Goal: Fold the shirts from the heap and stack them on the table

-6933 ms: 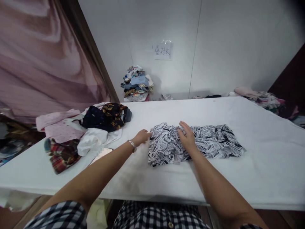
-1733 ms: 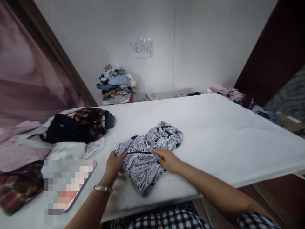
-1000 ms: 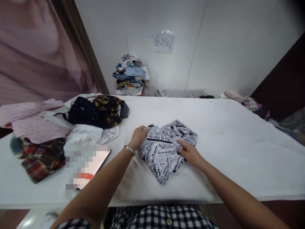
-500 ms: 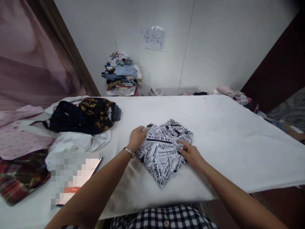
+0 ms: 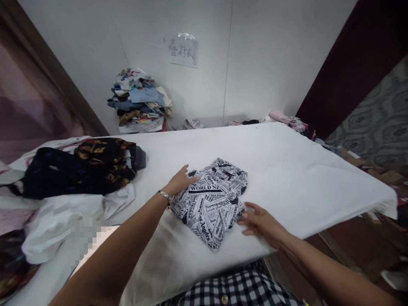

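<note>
A folded black-and-white newspaper-print garment [image 5: 210, 204] lies on the white-covered table in front of me, one corner pointing toward me. At its upper left edge is my left hand [image 5: 181, 180], with thumb and index finger apart and the thumb resting on the cloth. My right hand [image 5: 261, 223] hovers by the lower right edge, fingers spread, holding nothing. Whether its fingertips touch the fabric I cannot tell. The underside of the garment is hidden.
Loose dark patterned clothes [image 5: 105, 168] and a white cloth [image 5: 63, 221] lie on the left. A tall pile of folded clothes [image 5: 140, 102] stands by the wall. More clothes [image 5: 287, 120] lie past the far edge. A lit screen [image 5: 95, 248] is partly behind my left arm.
My right hand has let go of the garment and moved down and right, its fingers spreading. My left fingers have loosened at the upper left edge. The camera view has turned to the right.
</note>
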Tool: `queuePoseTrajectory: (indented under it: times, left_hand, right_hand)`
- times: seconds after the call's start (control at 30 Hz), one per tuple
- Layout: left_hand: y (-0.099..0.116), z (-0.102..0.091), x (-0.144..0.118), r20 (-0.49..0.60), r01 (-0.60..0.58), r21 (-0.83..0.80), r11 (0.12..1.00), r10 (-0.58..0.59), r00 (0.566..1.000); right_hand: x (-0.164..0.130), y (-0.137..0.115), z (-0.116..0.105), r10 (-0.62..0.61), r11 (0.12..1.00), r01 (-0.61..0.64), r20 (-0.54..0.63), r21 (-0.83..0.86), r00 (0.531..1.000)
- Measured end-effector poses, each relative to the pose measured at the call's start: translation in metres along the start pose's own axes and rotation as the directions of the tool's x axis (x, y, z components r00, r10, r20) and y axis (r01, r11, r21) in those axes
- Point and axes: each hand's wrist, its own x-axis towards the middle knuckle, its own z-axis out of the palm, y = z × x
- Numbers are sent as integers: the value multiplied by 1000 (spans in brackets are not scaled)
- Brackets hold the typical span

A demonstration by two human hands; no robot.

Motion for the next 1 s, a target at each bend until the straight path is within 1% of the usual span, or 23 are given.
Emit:
queuePoseTrajectory:
  times: [0.07, 0.13, 0.17, 0.23, 0.33, 0.43, 0.5, 0.53, 0.6, 0.67, 0.7, 0.73, 0.77, 0.83, 0.87, 0.93, 0.97, 1.0]
  left_hand:
    - [8, 1, 10, 90, -47, 11, 999, 46, 995]
    - [16, 2, 19, 129, -49, 37, 998, 44, 991]
    - [19, 2, 23, 140, -33, 44, 998, 26, 990]
    - [23, 2, 29, 166, 14, 43, 999, -21, 986]
    - [22, 1, 38, 221, 60, 31, 998, -66, 973]
    - [19, 3, 44, 276, 87, 12, 996, -87, 957]
    - [19, 4, 46, 321, 100, 2, 995, -95, 942]
    - [19, 4, 46, 355, 114, -17, 993, -101, 929]
    - [20, 3, 43, 447, 166, -104, 981, -103, 889]
    - [21, -1, 37, 525, 221, -262, 939, -54, 849]
    - [22, -5, 34, 538, 229, -351, 908, -4, 843]
    - [24, -10, 30, 527, 214, -433, 876, 53, 848]
    - [27, -16, 27, 493, 177, -507, 844, 115, 862]
    - [36, -32, 22, 373, 59, -610, 790, 220, 901]
    - [42, -41, 19, 295, -12, -641, 768, 262, 919]
    - [55, -59, 15, 103, -176, -657, 733, 319, 942]
    - [61, -68, 12, 2, -260, -639, 724, 339, 941]
    - [66, -75, 7, -92, -338, -604, 722, 357, 929]
  right_hand:
    - [-2, 3, 14, 7, 998, -10, 56, 63, 998]
    - [3, 3, 28, -32, 994, 21, 103, 108, 994]
    - [6, 2, 33, -47, 991, 34, 103, 132, 994]
    - [15, 0, 41, -51, 982, 38, 65, 182, 997]
    - [26, -2, 48, -26, 966, 16, 33, 259, 999]
    - [33, -4, 51, 4, 950, -23, 61, 312, 998]
    - [35, -4, 53, 46, 948, -68, 79, 310, 996]
    - [36, -4, 53, 59, 949, -83, 87, 303, 994]
    - [35, -3, 53, 49, 955, -74, 95, 288, 994]
    - [32, -5, 51, -11, 962, -12, 82, 274, 997]
    - [30, -8, 50, -51, 966, 32, 69, 257, 996]
    - [28, -13, 48, -95, 970, 80, 53, 229, 994]
    - [27, -21, 45, -143, 973, 134, 38, 188, 989]
    - [28, -45, 39, -264, 962, 262, 21, 74, 964]
    - [30, -60, 36, -335, 942, 335, 12, 9, 942]
    - [35, -94, 31, -482, 869, 476, -12, -136, 876]
    - [38, -110, 29, -548, 820, 533, -19, -211, 836]
    - [41, -124, 28, -609, 765, 581, -18, -276, 793]
